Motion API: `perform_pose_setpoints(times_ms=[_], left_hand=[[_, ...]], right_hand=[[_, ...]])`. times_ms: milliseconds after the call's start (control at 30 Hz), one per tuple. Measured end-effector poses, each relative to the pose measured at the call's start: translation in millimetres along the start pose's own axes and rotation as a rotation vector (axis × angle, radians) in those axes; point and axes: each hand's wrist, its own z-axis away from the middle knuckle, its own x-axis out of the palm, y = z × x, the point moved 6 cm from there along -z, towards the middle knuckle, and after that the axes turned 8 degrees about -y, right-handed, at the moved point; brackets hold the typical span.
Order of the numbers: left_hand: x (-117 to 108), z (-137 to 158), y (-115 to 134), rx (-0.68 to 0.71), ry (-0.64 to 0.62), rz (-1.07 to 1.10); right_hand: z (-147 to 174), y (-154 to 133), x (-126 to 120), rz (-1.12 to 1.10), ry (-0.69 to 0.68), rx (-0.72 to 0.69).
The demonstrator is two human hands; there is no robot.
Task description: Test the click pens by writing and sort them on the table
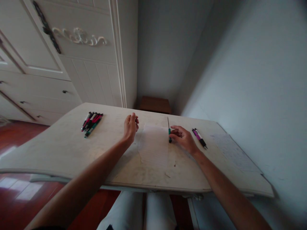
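Observation:
A screwdriver (169,135) with a green-and-black handle and a thin metal shaft lies on the table, its shaft pointing away from me. My right hand (181,136) is just to its right, thumb and fingers parted, with the thumb tip at the handle; whether it presses on it I cannot tell. Left of the screwdriver lies a pale lined sheet of paper (154,143). Beside the sheet's far left corner, my left hand (130,127) is raised with its fingers curled in, and nothing shows in it.
Several pens (92,123) in pink, black, white and green are bunched on the left of the white table (59,147). Two purple-and-black pens (199,138) lie on the right, near a written sheet (233,151). A wall bounds the right side; a white cabinet (96,76) stands behind.

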Motion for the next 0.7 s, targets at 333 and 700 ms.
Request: perform_pose_setpoints(times_ms=[333,700], left_hand=[[30.8,20.4,8.9,0.179,-0.424,-0.356],[64.3,59.0,-4.7,0.505,-0.823,-1.062]], right_hand=[[1.8,-6.2,5.9,-0.182,-0.025,-0.006],[6.1,-20.9,24.2,-0.499,-0.083,0.059]])
